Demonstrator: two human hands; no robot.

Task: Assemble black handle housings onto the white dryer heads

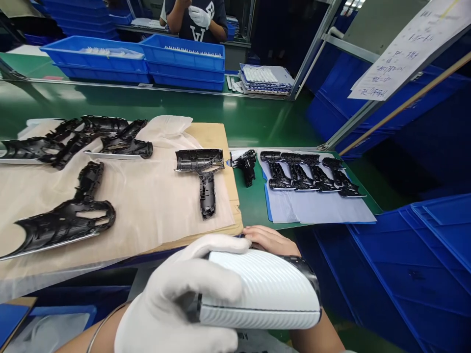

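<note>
Housing [265,289]—long axis crosswise, black-rimmed end rightward—grasped by left hand [169,294]. Right hand [270,239]: grip indeterminable. Table [253,208] edge just beyond.

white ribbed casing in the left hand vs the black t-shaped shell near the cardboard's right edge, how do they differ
The white casing shows a ribbed outer surface; the black shell shows its hollow inside. The casing is gripped in the gloved left hand, while the shell lies on the pale sheet. The casing fills more of the view than the shell. Both have black parts.
</note>
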